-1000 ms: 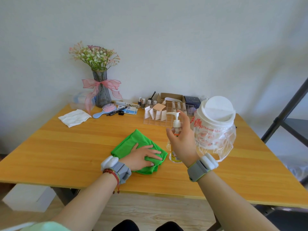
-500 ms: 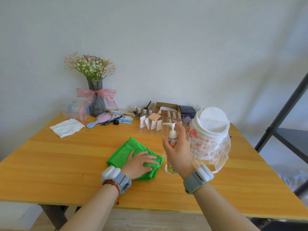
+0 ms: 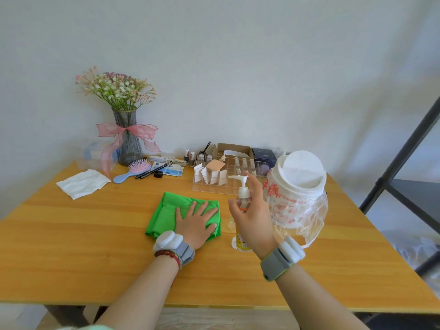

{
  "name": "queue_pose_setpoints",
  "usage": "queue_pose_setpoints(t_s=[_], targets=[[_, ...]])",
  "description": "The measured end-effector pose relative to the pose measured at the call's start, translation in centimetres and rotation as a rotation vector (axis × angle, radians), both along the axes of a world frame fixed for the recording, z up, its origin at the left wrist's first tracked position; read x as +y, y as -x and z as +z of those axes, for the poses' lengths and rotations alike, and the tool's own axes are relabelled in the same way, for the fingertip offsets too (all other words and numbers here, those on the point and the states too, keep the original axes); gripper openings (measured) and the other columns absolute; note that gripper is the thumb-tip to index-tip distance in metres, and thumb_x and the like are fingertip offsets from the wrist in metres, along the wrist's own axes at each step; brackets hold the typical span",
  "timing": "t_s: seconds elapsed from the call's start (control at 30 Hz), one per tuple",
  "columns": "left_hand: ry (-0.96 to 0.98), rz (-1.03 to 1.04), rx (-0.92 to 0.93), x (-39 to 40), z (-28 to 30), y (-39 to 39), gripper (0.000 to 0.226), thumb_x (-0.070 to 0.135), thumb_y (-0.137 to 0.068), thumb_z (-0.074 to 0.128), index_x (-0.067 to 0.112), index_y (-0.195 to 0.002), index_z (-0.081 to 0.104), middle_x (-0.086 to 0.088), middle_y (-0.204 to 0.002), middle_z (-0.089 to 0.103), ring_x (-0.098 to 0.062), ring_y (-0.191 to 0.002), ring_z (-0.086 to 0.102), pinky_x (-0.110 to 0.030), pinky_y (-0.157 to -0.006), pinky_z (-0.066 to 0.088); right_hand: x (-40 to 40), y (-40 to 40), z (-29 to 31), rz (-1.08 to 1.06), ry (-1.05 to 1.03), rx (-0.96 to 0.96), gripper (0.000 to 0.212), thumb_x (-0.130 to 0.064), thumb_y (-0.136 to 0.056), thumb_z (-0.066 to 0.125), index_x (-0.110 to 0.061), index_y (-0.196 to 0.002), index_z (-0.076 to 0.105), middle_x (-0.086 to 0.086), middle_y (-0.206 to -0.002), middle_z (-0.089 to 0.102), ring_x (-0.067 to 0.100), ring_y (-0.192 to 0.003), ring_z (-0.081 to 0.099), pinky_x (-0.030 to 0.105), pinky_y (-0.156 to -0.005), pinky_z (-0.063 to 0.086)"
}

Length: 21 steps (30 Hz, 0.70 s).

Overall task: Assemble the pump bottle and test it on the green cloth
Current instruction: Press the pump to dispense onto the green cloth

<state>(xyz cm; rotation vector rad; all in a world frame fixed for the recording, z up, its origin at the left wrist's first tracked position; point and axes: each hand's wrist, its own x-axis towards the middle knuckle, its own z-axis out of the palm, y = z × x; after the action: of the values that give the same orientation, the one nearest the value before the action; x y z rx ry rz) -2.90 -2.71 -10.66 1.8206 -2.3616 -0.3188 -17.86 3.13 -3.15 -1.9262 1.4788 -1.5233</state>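
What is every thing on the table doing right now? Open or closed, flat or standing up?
pump bottle: upright on the table, pump head on, nozzle toward the cloth
right hand: wrapped around the bottle
green cloth: folded, lying flat
left hand: spread flat on the cloth
white tub: lid closed
hairbrush: lying bristles up

Both bare forearms reach up from the lower edge, each with a grey wristband. The left hand (image 3: 196,225), centre frame, lies palm down, fingers (image 3: 190,208) spread flat. The right hand (image 3: 252,219), just right of centre, stands upright with fingers loosely curled, thumb apart.
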Motion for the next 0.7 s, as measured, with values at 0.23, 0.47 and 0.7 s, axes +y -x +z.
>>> queue_pose_setpoints(t_s=[0.23, 0.47, 0.7], targets=[[-0.025, -0.108, 0.019, 0.3, 0.3, -0.5, 0.048, 0.052, -0.096, 0.029, 0.051, -0.142, 0.018, 0.021, -0.158, 0.009, -0.013, -0.148, -0.001, -0.064, -0.114, -0.005, -0.3, 0.0, -0.2, 0.002, 0.001, -0.002, 0.063, -0.023, -0.086, 0.061, -0.041, -0.136, 0.027, -0.007, -0.065, 0.057, 0.001, -0.054, 0.055, 0.016, -0.052, 0.048], [-0.099, -0.229, 0.263, 1.0, 0.8, -0.9, 0.038, 0.040, -0.087, 0.054, 0.051, -0.123, 0.050, 0.026, -0.148, 0.033, -0.007, -0.146, 0.012, -0.058, -0.115, -0.012, -0.6, -0.9, -0.2, 0.004, 0.021, -0.018, 0.063, -0.021, -0.086, 0.062, -0.043, -0.135, 0.028, -0.010, -0.064, 0.055, -0.001, -0.056, 0.055, 0.011, -0.051, 0.046], [-0.020, -0.166, -0.004, 0.6, 0.4, -0.2, 0.051, 0.061, -0.092, 0.027, 0.051, -0.141, 0.017, 0.020, -0.158, 0.006, -0.015, -0.148, -0.004, -0.065, -0.113, -0.006, -0.7, -0.9, -0.4, 0.011, -0.003, -0.025, 0.063, -0.022, -0.086, 0.062, -0.041, -0.136, 0.028, -0.006, -0.065, 0.058, 0.003, -0.055, 0.055, 0.017, -0.051, 0.048]])
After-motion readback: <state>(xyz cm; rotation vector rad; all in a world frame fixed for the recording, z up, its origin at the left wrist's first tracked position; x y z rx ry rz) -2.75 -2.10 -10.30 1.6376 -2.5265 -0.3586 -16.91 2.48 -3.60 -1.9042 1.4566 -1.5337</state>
